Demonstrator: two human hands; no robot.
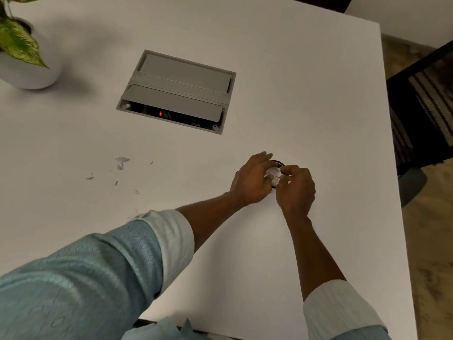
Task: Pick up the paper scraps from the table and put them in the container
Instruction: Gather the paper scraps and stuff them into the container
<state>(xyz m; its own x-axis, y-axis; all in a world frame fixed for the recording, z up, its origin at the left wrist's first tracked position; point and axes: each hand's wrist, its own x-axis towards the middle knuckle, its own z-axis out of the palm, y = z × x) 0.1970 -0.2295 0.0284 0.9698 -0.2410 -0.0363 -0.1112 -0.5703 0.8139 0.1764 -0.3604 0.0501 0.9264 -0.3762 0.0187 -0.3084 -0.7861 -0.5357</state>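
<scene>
A small round dark-rimmed container [279, 164] sits on the white table [306, 106], mostly hidden by both hands. White paper scraps [274, 173] fill its top. My left hand [250, 179] curls around the container's left side with fingers touching the scraps. My right hand [295, 186] pinches at the scraps from the right. Whether the right hand also grips the rim is hidden. Several small scraps lie loose on the table to the left, the largest one [121, 161] pale purple, smaller bits [90, 177] near it.
A grey cable hatch [179, 89] is set into the table beyond the hands, its near flap open. A white plant pot [29, 72] with green leaves stands at the far left. The table's right edge borders a dark chair [424, 111].
</scene>
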